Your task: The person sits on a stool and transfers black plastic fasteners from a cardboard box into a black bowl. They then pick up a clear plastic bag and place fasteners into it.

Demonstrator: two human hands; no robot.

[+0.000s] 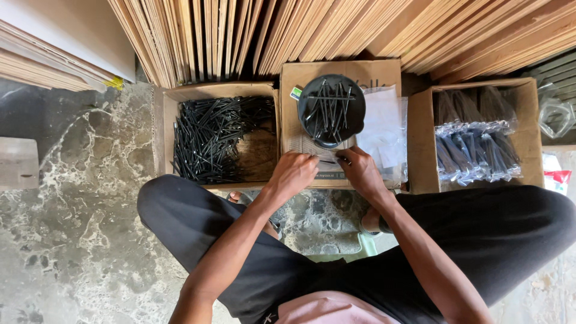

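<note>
On the marbled floor (78, 240), three cardboard boxes stand in a row against leaning wood sheets (336, 30): the left box (165, 129) full of loose black sticks (210, 138), the middle box (342, 71) topped by a black dish (331, 110), the right box (420, 138) holding bagged bundles (474, 150). At the middle box's near edge, just below the dish, the left hand (295, 173) and right hand (360, 170) meet. Their fingertips pinch a thin black stick (327, 159) between them.

**Hands hemmed in by boxes, open floor to the left**

Both hands, left (292, 174) and right (362, 171), meet over the middle box (288, 108), just below the black bowl (331, 110). The pen box (165, 129) flanks the left, the packet box (420, 138) the right. Leaning boards (336, 33) wall off the far side. The knees close the near side. Stone floor (78, 198) lies open leftward.
</note>
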